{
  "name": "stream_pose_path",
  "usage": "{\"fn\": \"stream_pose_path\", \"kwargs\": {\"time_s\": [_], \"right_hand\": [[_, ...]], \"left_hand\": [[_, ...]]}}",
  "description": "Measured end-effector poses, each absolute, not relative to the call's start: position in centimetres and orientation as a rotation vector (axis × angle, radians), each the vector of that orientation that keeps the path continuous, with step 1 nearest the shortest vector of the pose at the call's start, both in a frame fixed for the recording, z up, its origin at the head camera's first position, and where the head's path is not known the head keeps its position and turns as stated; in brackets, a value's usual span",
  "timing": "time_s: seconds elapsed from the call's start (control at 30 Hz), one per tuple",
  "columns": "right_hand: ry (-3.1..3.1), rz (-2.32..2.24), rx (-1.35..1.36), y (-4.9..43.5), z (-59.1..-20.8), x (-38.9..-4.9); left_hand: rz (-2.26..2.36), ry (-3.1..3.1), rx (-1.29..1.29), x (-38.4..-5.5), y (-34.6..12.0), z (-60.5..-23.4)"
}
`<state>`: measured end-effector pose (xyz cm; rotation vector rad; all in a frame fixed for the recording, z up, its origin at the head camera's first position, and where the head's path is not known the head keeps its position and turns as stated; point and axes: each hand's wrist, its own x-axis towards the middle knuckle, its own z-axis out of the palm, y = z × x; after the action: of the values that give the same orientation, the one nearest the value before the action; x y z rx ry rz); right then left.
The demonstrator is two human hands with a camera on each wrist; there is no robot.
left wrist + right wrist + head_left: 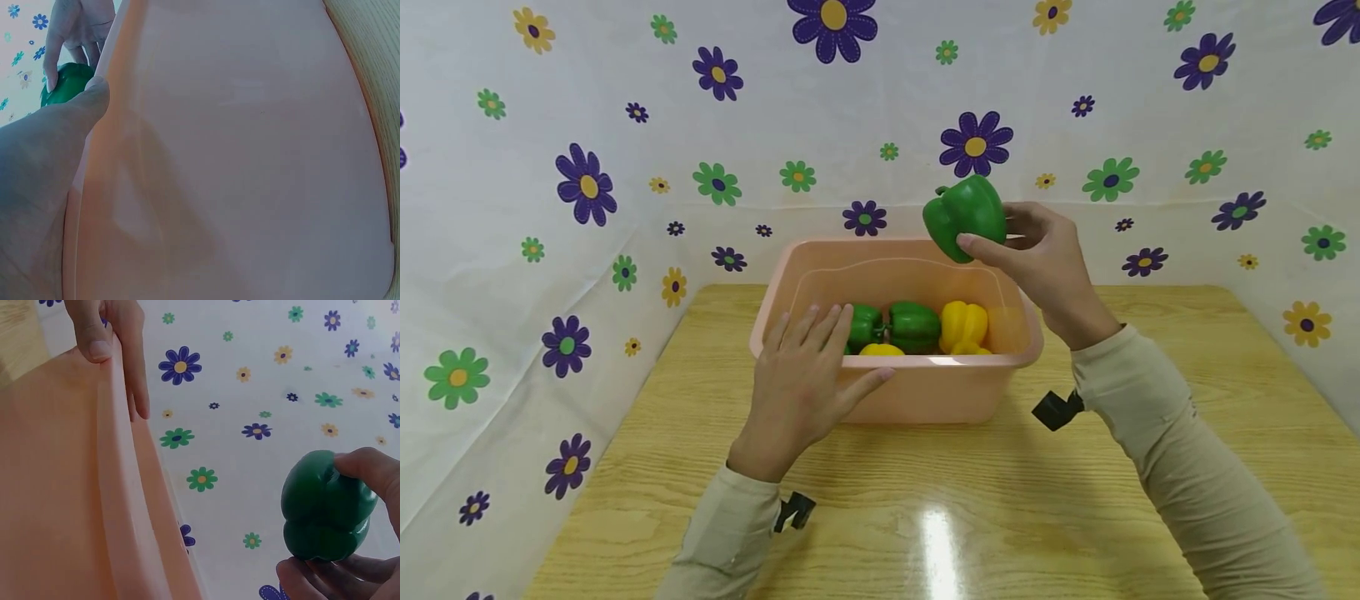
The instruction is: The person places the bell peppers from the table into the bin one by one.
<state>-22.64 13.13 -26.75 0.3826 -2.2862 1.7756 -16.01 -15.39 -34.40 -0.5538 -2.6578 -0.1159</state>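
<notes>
My right hand [1037, 262] holds a green bell pepper [967, 217] above the far right side of a peach plastic tub [925, 392]. In the right wrist view, the thumb lies on one side of this pepper [325, 509] and fingers support the other. The left hand [797, 383] rests at the tub's near left rim, its fingers straight and spread over the opening, its thumb along the rim. Inside the tub lie green bell peppers [913, 327] and yellow bell peppers [962, 325]. The left hand and front rim partly hide them.
The tub stands on a wood-grain table [887, 500]. Behind and at the sides hangs a white flower-print sheet [865, 108]. A small black device [1058, 410] shows at the right wrist, another black device [797, 510] at the left wrist.
</notes>
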Motion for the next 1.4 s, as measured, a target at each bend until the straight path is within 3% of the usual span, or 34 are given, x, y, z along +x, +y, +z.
{"fn": "stream_pose_path", "kwargs": {"time_s": [1.4], "right_hand": [[-2.508, 1.731, 0.502, 11.4, -27.2, -22.2]], "left_hand": [[-0.114, -2.655, -0.556, -16.1, -15.4, -34.5]]}}
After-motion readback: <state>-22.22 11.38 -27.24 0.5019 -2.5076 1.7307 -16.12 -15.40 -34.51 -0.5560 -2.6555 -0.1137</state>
